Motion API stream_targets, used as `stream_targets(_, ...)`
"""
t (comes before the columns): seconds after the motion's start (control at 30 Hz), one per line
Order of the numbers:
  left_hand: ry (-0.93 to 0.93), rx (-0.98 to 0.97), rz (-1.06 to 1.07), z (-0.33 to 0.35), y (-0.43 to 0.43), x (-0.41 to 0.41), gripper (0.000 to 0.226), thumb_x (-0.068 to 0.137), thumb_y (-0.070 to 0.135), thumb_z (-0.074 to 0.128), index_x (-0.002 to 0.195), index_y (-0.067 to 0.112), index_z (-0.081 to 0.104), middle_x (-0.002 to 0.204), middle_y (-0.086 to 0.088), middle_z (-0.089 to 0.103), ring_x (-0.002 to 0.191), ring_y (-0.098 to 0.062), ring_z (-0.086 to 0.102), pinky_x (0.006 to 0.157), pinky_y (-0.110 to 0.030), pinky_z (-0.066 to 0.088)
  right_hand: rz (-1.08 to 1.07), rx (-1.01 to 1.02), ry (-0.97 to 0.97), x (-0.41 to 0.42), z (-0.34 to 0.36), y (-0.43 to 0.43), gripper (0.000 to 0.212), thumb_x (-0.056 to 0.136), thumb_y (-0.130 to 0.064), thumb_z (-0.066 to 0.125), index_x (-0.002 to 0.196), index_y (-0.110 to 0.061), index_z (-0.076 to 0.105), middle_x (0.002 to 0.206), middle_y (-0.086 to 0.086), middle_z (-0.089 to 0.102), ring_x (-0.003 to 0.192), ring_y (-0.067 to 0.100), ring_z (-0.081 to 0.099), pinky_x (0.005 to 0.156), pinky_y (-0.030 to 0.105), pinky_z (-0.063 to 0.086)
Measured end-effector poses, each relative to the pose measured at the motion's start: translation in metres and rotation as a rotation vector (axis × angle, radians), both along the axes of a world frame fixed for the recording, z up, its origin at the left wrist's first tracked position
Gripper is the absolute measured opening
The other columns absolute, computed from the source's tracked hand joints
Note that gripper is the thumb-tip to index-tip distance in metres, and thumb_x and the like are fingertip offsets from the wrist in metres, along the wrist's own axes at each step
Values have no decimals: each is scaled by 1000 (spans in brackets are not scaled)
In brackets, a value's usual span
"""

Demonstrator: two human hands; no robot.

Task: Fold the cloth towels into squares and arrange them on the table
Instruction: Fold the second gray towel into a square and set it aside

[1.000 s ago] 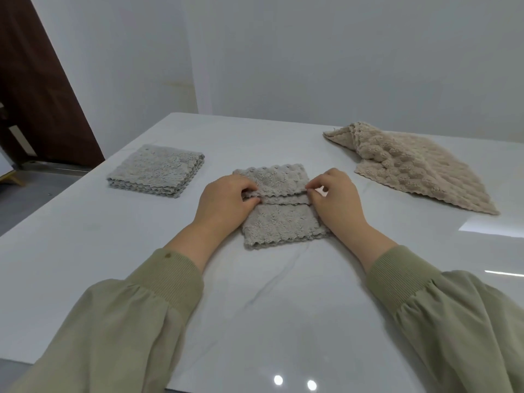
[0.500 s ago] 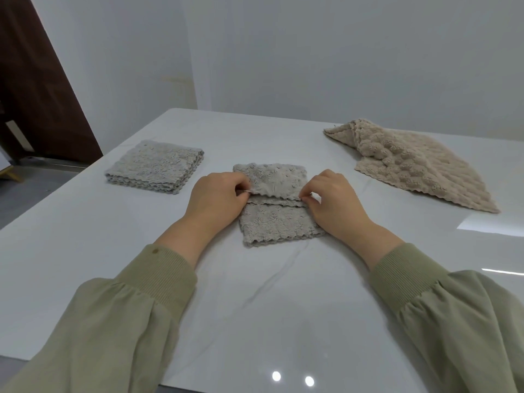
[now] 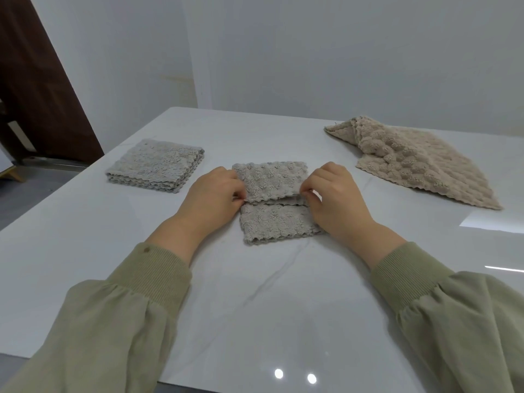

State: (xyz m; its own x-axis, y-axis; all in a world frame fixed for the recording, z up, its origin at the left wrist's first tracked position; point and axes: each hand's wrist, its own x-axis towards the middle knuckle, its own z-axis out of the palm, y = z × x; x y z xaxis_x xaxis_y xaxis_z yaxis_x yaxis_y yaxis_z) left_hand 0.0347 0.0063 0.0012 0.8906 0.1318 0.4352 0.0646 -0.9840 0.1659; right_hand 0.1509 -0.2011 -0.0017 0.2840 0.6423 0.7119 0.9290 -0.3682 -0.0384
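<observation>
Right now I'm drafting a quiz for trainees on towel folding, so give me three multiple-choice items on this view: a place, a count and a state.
1. Where does the finished folded grey towel lie?
A. To the person's left
B. To the person's right
C. On the floor

2. How many towels are on the table?
A. Two
B. Three
C. Five

3. How is the middle grey towel being handled?
A. Lying untouched
B. Pinched at both sides by the left hand and right hand
C. Lifted clear into the air

Answers:
1 A: it sits left of both hands.
2 B: there are two grey towels and one beige towel.
3 B: the fingers of each hand grip a side edge of its upper fold.
</observation>
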Motion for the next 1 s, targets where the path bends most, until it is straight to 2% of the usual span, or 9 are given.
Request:
stream_targets(0.13,16,-15,3,-2,1,1,7,82,15,66,77,19,70,86,5,64,91,-18,53,73,-27,37,13,-158,46,0,-5,-3,11,69,-2,62,67,-12,67,66,0,63,71,29,56,66,36,46)
stream_targets(0.3,69,-28,-21,3,1,-4,8,85,20,63,85,21,71,92,6,63,96,-15,51,74,-24,32,-27,-179,59,1,-4,-2,8,71,-10,62,67,-12,69,64,0,64,70,29,58,67,36,46)
stream_targets(0.4,88,-38,-50,5,2,-6,11,84,18,64,92,21,71,96,5,64,98,-16,51,80,-27,37,-34,-189,54,1,-3,-2,5,73,-16,70,70,-12,70,67,0,65,73,29,58,69,37,46)
stream_targets(0.53,68,-38,-53,6,2,-7,21,82,10,61,98,20,70,99,3,64,99,-19,52,82,-31,41,-70,-235,52,4,-1,-2,12,70,-19,80,75,-12,72,71,1,67,77,28,59,72,37,46)
stream_targets(0.63,51,-10,-40,3,2,-4,23,81,8,59,97,20,69,98,3,64,98,-19,54,79,-30,40,-112,-215,-8,2,-4,1,4,74,-15,70,72,-13,72,68,0,66,74,29,58,72,35,43)
stream_targets(0.73,-65,29,-53,3,0,-3,18,77,4,62,87,15,70,87,-1,66,87,-24,59,70,-32,46,-161,-117,-77,2,-1,5,20,78,-15,54,65,-13,68,62,0,63,69,27,56,72,32,34)
stream_targets(0.83,-208,53,-65,4,-1,-4,14,74,1,65,81,12,71,77,-2,67,75,-23,60,62,-32,49,-209,-68,-100,5,1,3,12,76,-10,61,65,-11,67,63,1,63,68,27,56,72,33,34)
stream_targets(0.93,-165,70,-127,1,-3,-4,15,73,0,66,82,11,72,78,-4,67,76,-27,61,62,-33,50,-175,-187,-60,7,-6,1,10,75,-10,61,68,-11,69,64,2,64,71,29,56,73,35,39)
stream_targets(1.0,-179,58,-143,2,-5,-5,16,74,0,66,85,10,73,79,-4,67,76,-27,61,63,-33,49,-160,-174,-31,9,-6,-2,7,75,-11,63,71,-11,69,67,2,65,73,30,57,73,35,41)
